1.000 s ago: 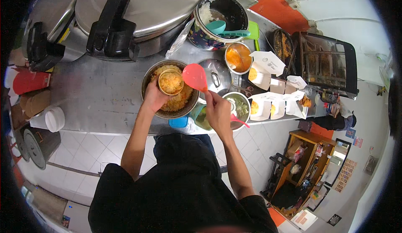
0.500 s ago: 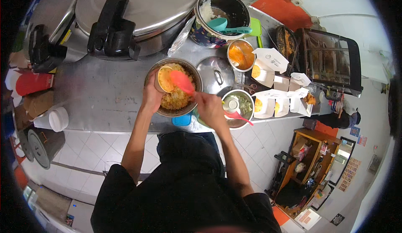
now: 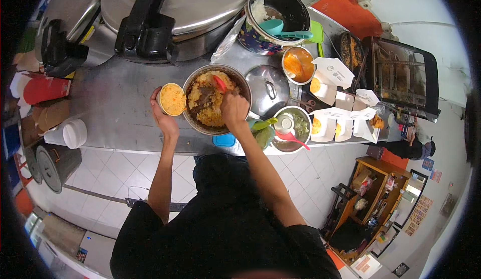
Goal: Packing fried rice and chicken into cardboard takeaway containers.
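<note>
My left hand (image 3: 164,120) is wrapped round a small paper cup filled with yellow rice (image 3: 172,99), held just left of a steel pot (image 3: 244,81). Inside the pot lies yellow-orange rice (image 3: 206,109) with a darker patch in the middle. My right hand (image 3: 235,110) grips a red spoon (image 3: 219,83), its bowl in the rice near the pot's far side. Most of the spoon's handle is hidden by my fingers. A steel lid (image 3: 267,91) lies right of the pot, and a blue lid (image 3: 224,140) sits by its near edge.
Large pressure cookers (image 3: 195,3) stand at the back left. Behind the lid is a rice pot (image 3: 250,37) with a teal ladle (image 3: 273,27). Right of it are a bowl of orange sauce (image 3: 299,64), a bowl of chopped greens (image 3: 302,123), open white boxes (image 3: 333,72) and a glass display case (image 3: 401,76).
My left hand has moved the cup left, from over the pot to beside it. The red spoon has gone from the cup down into the pot's rice. The view has shifted slightly.
</note>
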